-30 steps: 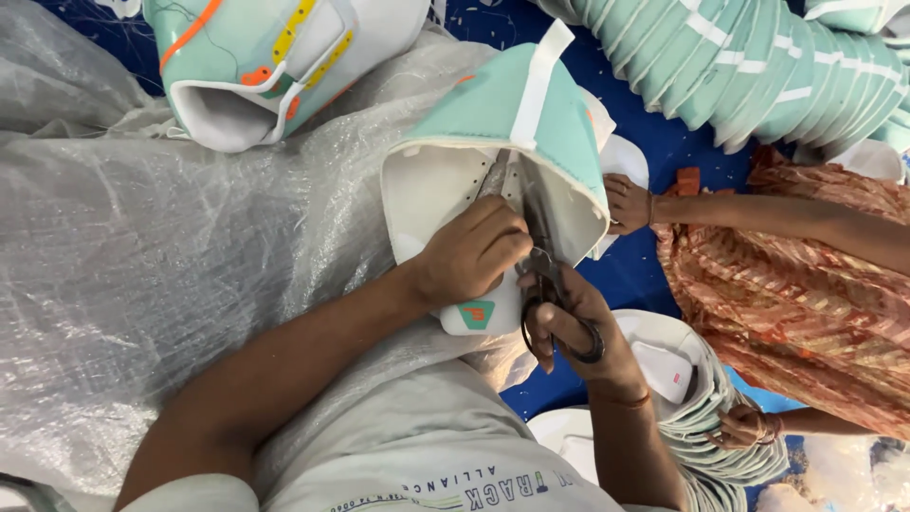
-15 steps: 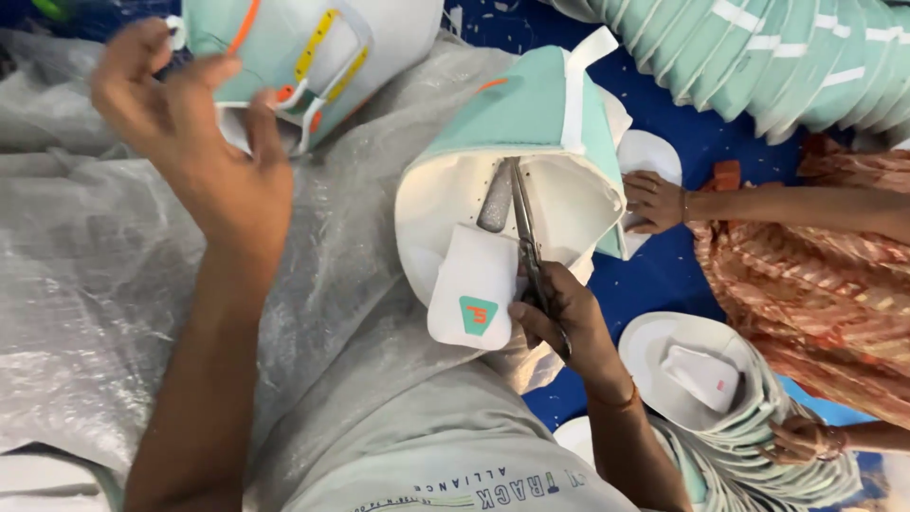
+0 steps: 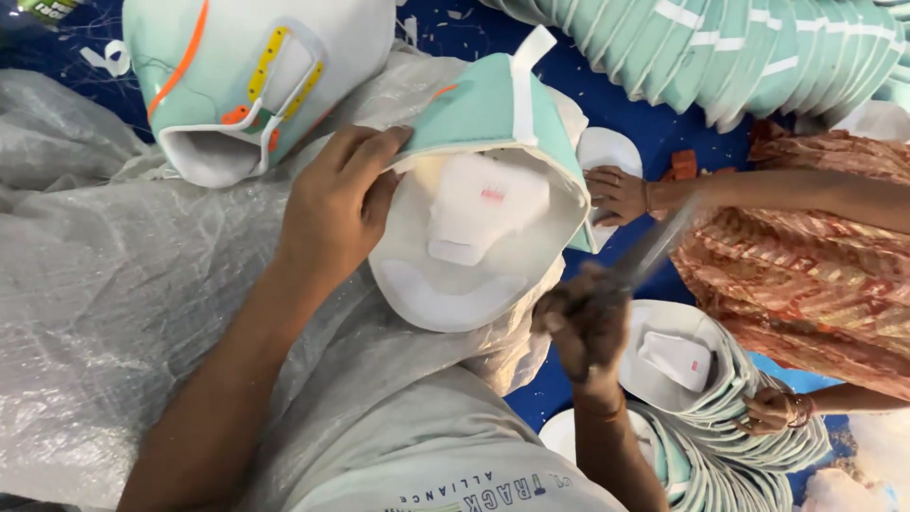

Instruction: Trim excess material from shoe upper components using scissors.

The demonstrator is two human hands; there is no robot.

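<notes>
A mint-green and white shoe upper [image 3: 493, 123] lies opening-up on a grey woven plastic sheet [image 3: 104, 313] over my lap. Its white lining and folded white tongue [image 3: 479, 213] face me. My left hand [image 3: 332, 204] grips the left rim of the upper, fingers over its collar. My right hand [image 3: 583, 322] is blurred, off to the right of the upper, shut on a pair of metal scissors [image 3: 649, 248] whose blades point up and right, clear of the shoe.
Another finished upper with orange and yellow trim [image 3: 256, 76] lies at top left. A row of stacked mint uppers [image 3: 758, 57] runs along the top right, another stack [image 3: 720, 417] at lower right. A co-worker's hands [image 3: 616, 194] rest at right on blue cloth.
My left hand came down from the raised position and took hold of the upper's rim. My right hand pulled the scissors out of the upper and swung them right. The tongue flipped over.
</notes>
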